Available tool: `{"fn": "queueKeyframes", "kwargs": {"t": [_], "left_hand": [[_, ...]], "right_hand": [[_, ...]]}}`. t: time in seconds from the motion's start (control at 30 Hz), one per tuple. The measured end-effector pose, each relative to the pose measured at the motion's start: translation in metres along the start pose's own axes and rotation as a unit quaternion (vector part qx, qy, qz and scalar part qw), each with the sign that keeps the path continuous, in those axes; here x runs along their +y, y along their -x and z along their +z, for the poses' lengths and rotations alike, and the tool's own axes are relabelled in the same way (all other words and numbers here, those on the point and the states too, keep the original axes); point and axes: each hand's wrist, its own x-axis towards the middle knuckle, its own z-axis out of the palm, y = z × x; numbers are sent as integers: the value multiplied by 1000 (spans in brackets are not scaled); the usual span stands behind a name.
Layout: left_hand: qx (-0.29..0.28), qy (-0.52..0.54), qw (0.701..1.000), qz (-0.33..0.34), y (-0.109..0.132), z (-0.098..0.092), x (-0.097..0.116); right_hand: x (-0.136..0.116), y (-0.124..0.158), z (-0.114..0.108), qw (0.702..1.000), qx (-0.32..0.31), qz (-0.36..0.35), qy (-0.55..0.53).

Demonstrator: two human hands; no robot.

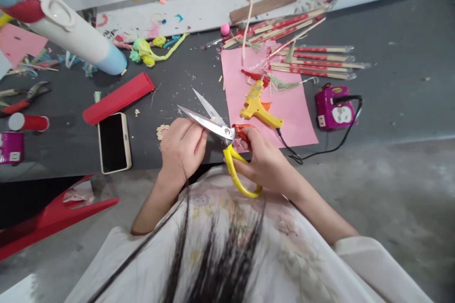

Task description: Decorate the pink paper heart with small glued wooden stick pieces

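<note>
My right hand (265, 163) grips the yellow and orange handles of a pair of scissors (216, 125), whose two steel blades stand apart and point up-left. My left hand (183, 144) is closed, fingers curled against the lower blade, pinching something too small to make out. Both hands hover at the near edge of the dark table (391, 80), just above my lap.
A yellow glue gun (258, 104) lies on a pink sheet (284, 99), its cord leading to a purple socket box (334, 109). Wrapped sticks (313, 57) lie behind. A phone (113, 142), a red folded paper (119, 97) and a small cream scrap (162, 131) lie left.
</note>
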Motion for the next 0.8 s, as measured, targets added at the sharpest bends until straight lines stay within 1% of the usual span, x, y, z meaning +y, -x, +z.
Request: {"fn": "queueKeyframes", "kwargs": {"t": [0.1,0.2,0.47,0.8], "left_hand": [[3,19,1000,13,-2,-3,2],[-11,31,999,9,-3,-6,4],[-48,71,996,-15,1,-14,3],[-87,116,988,-53,-2,-23,9]], "right_hand": [[1,2,-1,1000,-1,7,3],[1,5,-1,1000,-12,11,0],[5,10,1,998,-33,-44,-6],[1,12,-2,993,-98,0,-72]]}}
